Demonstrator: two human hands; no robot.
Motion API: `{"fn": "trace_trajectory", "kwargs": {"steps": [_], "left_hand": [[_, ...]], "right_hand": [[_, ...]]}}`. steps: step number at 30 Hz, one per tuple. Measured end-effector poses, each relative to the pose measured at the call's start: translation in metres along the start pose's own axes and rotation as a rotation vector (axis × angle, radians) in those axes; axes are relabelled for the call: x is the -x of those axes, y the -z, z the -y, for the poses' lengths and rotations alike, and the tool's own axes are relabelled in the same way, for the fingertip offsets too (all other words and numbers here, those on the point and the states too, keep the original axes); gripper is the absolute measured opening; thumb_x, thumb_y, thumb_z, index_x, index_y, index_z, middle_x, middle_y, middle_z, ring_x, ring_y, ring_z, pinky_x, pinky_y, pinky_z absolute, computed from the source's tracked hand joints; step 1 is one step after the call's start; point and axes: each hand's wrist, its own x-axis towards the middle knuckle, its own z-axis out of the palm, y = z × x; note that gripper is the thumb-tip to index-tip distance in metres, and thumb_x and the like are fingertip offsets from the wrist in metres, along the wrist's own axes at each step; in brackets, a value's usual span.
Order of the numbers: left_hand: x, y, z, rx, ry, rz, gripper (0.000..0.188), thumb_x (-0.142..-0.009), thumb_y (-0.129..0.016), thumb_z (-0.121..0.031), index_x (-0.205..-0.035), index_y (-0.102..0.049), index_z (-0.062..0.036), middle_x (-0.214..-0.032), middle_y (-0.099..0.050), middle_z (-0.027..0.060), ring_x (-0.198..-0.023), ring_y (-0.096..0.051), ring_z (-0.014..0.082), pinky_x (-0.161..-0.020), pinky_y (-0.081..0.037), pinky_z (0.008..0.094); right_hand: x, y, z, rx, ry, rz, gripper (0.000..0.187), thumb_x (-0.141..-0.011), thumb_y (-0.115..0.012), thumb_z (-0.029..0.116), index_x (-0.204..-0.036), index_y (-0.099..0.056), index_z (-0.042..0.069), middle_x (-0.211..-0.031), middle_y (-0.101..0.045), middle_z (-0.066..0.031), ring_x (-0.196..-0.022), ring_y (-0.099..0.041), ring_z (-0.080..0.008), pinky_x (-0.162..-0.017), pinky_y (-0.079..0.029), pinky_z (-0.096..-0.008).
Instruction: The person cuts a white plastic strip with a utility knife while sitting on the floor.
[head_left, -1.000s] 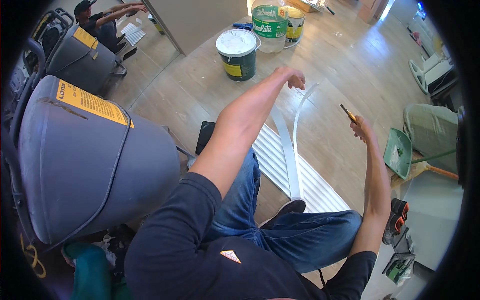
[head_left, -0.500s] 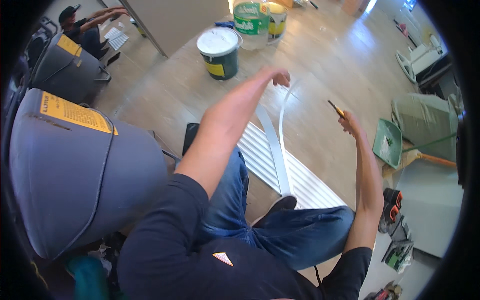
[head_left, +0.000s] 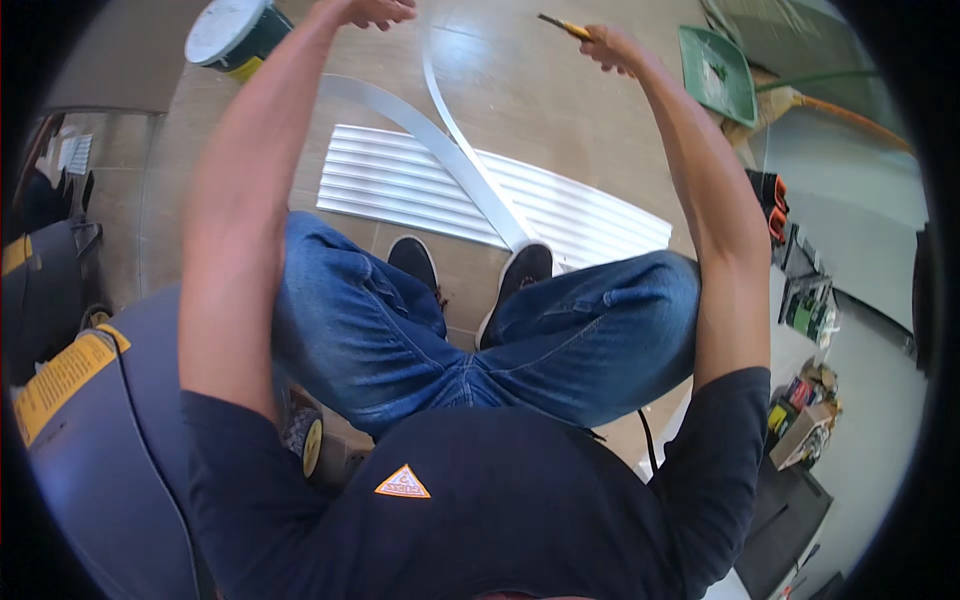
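White strips [head_left: 447, 152] at twelve, apart up top, meeting at your shoe [head_left: 530, 265]; what's left, I can't tell!
Your right hand [head_left: 610, 48], one o'clock, fingers gripping a yellow-and-black tool [head_left: 566, 27]; left hand [head_left: 372, 12], eleven, fingers bent, hold unclear.

—We see yellow and black on the tool [head_left: 568, 27], don't we?
—We do, plus silvery grey on the wide strip [head_left: 415, 122] and white on the narrow strip [head_left: 438, 100].
—Our panel [head_left: 385, 180] shows white and pale grey stripes.
—Then we have faded blue jeans [head_left: 350, 315], a near-black shirt [head_left: 530, 510], a green dustpan [head_left: 735, 78], and a dark green bucket [head_left: 264, 36] with a white lid [head_left: 222, 28].
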Motion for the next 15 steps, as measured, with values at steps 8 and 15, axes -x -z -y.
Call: {"fn": "trace_trajectory", "kwargs": {"steps": [8,15], "left_hand": [[-0.007,-0.008,0.000,-0.013,0.033,0.041,0.058,-0.089,-0.056,-0.036,-0.139,-0.042,-0.0082,-0.126,-0.057,0.0132,-0.103,-0.061,0.0254,-0.088,-0.048,0.0427],[-0.054,-0.022,0.026,-0.183,-0.052,0.034,0.038,-0.084,-0.059,-0.028,-0.116,-0.059,-0.0078,-0.100,-0.064,0.0099,-0.086,-0.060,0.0216,-0.075,-0.048,0.0394]], "right_hand": [[0.000,-0.006,-0.006,0.027,-0.007,-0.003,0.028,-0.084,-0.054,0.024,-0.105,-0.061,0.007,-0.080,-0.066,-0.0128,-0.066,-0.063,-0.0250,-0.053,-0.052,-0.0385],[-0.041,-0.045,-0.031,0.031,-0.060,0.061,0.032,-0.088,-0.051,0.031,-0.113,-0.057,0.012,-0.094,-0.066,-0.0126,-0.078,-0.063,-0.0256,-0.063,-0.050,-0.0422]]}}
